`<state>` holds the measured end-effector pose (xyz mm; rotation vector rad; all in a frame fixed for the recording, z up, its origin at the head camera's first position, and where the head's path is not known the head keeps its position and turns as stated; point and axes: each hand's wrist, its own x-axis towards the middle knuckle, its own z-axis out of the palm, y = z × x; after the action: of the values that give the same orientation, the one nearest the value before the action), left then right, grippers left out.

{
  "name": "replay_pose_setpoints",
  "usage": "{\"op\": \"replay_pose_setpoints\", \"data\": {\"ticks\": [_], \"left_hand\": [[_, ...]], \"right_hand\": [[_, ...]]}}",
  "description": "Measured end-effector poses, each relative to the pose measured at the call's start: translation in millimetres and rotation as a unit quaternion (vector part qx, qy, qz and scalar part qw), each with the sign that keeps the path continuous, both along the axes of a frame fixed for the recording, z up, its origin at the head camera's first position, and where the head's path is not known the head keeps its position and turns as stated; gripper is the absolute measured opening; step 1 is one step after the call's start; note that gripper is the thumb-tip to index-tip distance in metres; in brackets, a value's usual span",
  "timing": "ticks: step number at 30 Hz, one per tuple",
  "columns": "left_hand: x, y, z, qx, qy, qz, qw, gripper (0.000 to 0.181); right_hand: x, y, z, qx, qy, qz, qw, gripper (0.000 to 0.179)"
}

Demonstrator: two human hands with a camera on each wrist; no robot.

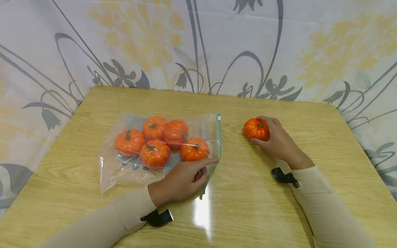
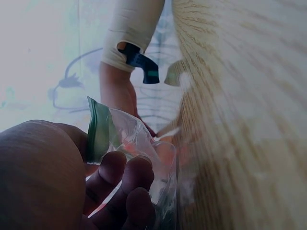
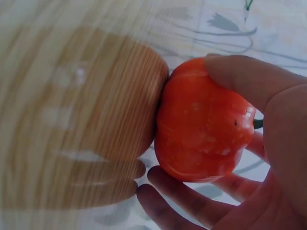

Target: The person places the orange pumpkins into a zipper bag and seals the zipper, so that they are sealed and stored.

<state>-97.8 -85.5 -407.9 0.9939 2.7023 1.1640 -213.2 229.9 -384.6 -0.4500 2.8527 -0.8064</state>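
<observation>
A small orange toy pumpkin (image 1: 255,130) with a green stem sits on the table right of the bag. My right hand (image 1: 276,140) grips it, thumb on one side and fingers on the other; its underside meets the tabletop in the right wrist view (image 3: 206,120). A clear zip bag (image 1: 114,168) lies flat with several similar pumpkins (image 1: 155,154) inside. At the near end of its green zip edge (image 1: 219,134), my left hand (image 1: 186,179) holds the bag, index finger stretched across the edge. The left wrist view shows the green zip strip (image 2: 99,132) between that hand's fingers.
Both the bag and the loose pumpkin rest on a light wood-grain table (image 1: 242,206). A floral-patterned cloth (image 1: 217,44) hangs behind and around it. Black straps (image 1: 158,217) are on both wrists.
</observation>
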Motion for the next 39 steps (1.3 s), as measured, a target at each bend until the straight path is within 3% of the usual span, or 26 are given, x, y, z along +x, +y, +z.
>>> {"op": "replay_pose_setpoints", "data": {"ticks": [12,23,39], "left_hand": [[-0.5,1.1,0.1,-0.003,-0.019,-0.003,0.9998,0.044],[-0.6,0.6,0.9,-0.004,-0.016,0.001,0.9999,0.043],[1.2,-0.1,2.4,-0.006,-0.023,0.002,0.9997,0.043]], "right_hand": [[9.3,-13,-0.2,-0.007,0.002,0.037,0.9993,0.074],[11.5,-20,-0.1,-0.008,0.005,0.044,0.999,0.072],[21.2,-32,1.8,-0.023,0.003,0.093,0.9954,0.072]]}}
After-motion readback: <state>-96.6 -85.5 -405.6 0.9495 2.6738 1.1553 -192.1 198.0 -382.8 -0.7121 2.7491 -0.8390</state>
